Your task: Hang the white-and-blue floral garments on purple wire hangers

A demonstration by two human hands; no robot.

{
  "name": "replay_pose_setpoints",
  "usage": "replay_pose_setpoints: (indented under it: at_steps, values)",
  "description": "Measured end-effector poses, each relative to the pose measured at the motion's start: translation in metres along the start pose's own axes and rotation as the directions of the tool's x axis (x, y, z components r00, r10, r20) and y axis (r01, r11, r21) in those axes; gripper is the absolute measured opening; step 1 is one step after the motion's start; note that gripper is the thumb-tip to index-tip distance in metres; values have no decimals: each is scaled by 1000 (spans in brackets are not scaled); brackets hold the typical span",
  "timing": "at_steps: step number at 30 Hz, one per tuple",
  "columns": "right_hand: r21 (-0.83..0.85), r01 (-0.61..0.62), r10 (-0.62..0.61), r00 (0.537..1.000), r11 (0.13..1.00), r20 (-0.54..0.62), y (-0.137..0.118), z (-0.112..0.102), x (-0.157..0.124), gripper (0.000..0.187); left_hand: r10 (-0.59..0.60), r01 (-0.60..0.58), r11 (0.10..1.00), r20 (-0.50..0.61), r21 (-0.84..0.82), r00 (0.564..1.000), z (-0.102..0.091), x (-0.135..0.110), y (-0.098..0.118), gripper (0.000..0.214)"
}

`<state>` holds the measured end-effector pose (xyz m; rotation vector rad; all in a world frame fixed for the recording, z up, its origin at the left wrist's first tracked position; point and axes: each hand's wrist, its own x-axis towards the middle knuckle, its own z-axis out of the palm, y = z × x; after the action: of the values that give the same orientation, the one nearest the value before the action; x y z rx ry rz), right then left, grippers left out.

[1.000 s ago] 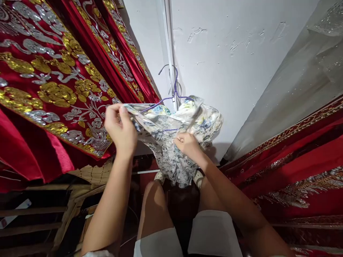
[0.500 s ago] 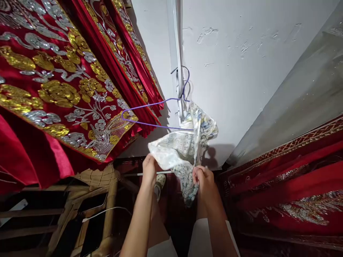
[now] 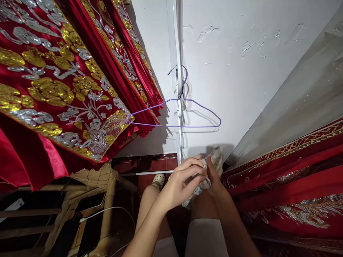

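A crumpled white patterned garment [image 3: 218, 159] is bunched between my hands, low in front of the wall. My right hand [image 3: 213, 178] grips it from the right side, thumb up. Across from it, my left hand [image 3: 184, 180] lies over the cloth with its fingers curled on it; part of the fabric is hidden under them. Above both hands, a bare purple wire hanger [image 3: 199, 126] hangs by its hook from a white upright rail [image 3: 177, 46] on the wall.
Red cloth with gold and silver sequins [image 3: 55, 91] hangs at the left. Below it stands a bamboo chair [image 3: 107, 214] with phones [image 3: 91, 228] and a white cable [image 3: 107, 210]. More red embroidered cloth [image 3: 300, 185] and a translucent sheet [image 3: 292, 78] are at the right.
The garment has come off the right end of the hanger and moved down, bunched up. My left hand has moved right, from the garment's left edge to beside my right hand.
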<state>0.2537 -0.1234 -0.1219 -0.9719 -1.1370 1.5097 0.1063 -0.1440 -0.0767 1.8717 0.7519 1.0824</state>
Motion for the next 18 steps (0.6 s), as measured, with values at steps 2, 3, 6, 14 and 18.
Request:
replay_pose_setpoints:
  at_steps: [2,3,6,14,18]
  values:
    - [98,-142,132,986,985,101,-15,1,5,63,33,-31,999,-33,43,999,-7,4,-1,23]
    - [119,-204,187,972,972,139,-22,1,8,56,33,-31,999,-66,21,997,-13,5,-4,32]
    - [13,-275,260,923,961,284,-45,-3,16,37,-21,19,997,-24,-73,999,-35,9,-16,58]
    - [-500,220,11,908,838,419,-112,-19,51,18,-296,199,940,371,277,880,-77,4,-22,47]
    - [-571,442,-426,888,692,172,-97,-31,91,29,-459,315,679,49,663,887,-116,-7,-19,42]
